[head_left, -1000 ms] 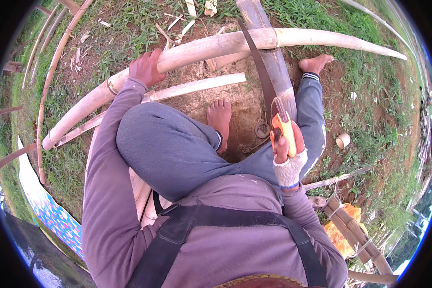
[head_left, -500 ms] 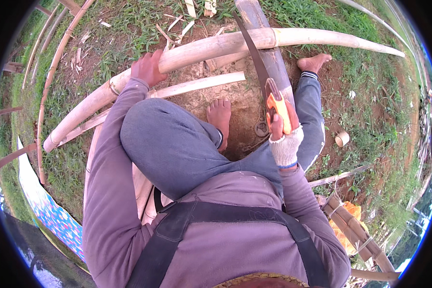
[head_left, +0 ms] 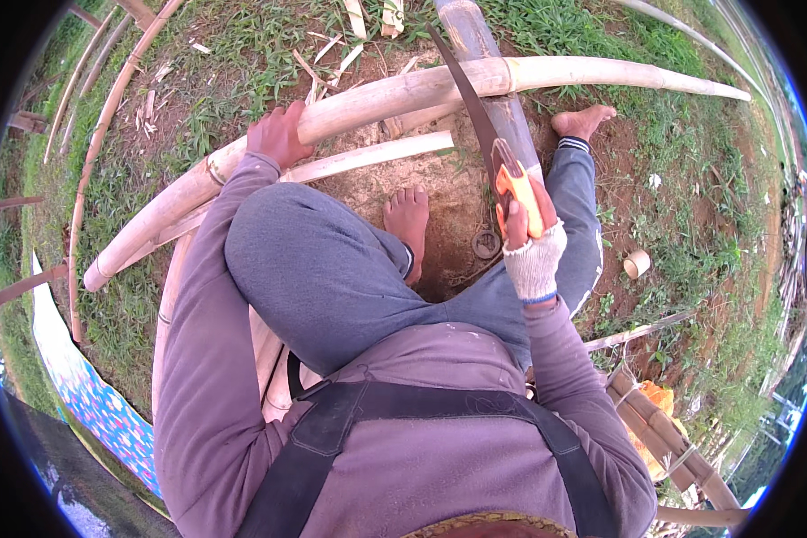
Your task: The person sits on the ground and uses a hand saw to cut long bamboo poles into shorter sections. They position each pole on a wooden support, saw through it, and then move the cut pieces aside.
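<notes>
A long pale bamboo pole (head_left: 403, 92) runs across in front of me, resting over a darker grey bamboo pole (head_left: 472, 31) that lies lengthwise. My left hand (head_left: 279, 134) is wrapped round the pale pole left of the middle; its fingertips are partly hidden behind it. In a white fingerless glove, my right hand (head_left: 534, 247) grips the orange handle of a handsaw (head_left: 478, 115). The saw's curved dark blade lies across the pale pole near a joint, just left of where the grey pole passes beneath. Whether the teeth have cut in, I cannot tell.
A split bamboo strip (head_left: 377, 156) lies near my bare foot (head_left: 406, 221). Bamboo offcuts (head_left: 354, 18) are scattered ahead. A short bamboo ring (head_left: 637, 264) sits on the soil at right. Tied bamboo pieces (head_left: 659, 426) and a patterned cloth (head_left: 90, 381) lie at the sides.
The saw and my right hand have shifted very slightly along the stroke, with the blade still across the pale pole. My left hand keeps its grip in nearly the same place.
</notes>
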`<act>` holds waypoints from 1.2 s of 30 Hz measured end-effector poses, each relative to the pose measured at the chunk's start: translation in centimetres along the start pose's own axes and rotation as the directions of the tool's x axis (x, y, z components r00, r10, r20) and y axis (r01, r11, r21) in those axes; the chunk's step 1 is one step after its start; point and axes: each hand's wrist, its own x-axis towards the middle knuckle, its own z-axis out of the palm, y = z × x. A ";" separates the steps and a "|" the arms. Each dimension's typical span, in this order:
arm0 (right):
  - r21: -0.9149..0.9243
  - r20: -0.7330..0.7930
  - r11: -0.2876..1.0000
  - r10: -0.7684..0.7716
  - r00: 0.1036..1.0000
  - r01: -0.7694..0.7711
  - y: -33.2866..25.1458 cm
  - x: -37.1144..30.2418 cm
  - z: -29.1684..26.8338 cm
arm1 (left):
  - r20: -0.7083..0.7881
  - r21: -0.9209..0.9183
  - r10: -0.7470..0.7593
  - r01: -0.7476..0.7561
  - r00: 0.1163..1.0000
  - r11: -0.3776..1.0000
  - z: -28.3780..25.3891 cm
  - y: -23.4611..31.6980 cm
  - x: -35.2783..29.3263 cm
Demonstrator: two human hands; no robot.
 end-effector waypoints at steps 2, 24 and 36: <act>0.020 0.046 0.995 0.100 0.994 -0.101 0.4 -5.6 -4.0 | -0.014 -0.010 0.003 -0.003 1.000 1.000 0.2 0.0 -0.9; 0.043 0.015 0.993 0.112 0.994 -0.112 1.9 1.8 1.6 | -0.027 -0.017 0.036 -0.037 0.999 0.999 0.7 0.6 -0.1; 0.233 0.119 0.961 0.120 0.986 -0.145 2.8 8.2 5.3 | -0.073 -0.033 0.024 -0.027 0.997 0.999 -0.3 0.0 -0.5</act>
